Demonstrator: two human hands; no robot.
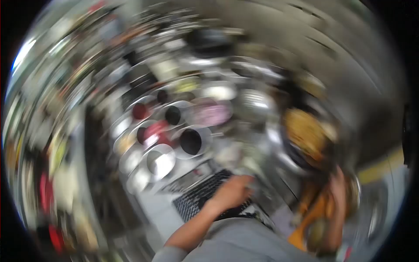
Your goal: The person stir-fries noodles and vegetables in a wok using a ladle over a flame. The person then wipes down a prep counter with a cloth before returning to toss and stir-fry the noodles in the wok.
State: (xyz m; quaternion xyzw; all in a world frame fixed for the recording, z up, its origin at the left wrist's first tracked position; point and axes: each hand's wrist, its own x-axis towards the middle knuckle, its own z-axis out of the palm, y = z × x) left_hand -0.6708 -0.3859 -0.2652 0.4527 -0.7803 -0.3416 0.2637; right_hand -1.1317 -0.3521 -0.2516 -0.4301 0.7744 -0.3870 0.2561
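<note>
Strong motion blur covers the view. My left hand (233, 192) is over a black grid-like rack (192, 203) in front of my body. Its fingers look curled together, and whatever may be in them is hidden. My right hand (337, 185) is at the lower right, smeared, beside an orange flat thing (301, 233). Just beyond it sits a large metal pan or bowl with a yellow-brown mass of food (305, 131). Whether the right hand holds anything does not show.
Several round containers stand left of centre, among them a dark-filled one (190, 142), a red-filled one (157, 133) and a pink-filled one (212, 112). A dark pot (208, 43) is at the back. A grey metal wall (349, 56) rises at right.
</note>
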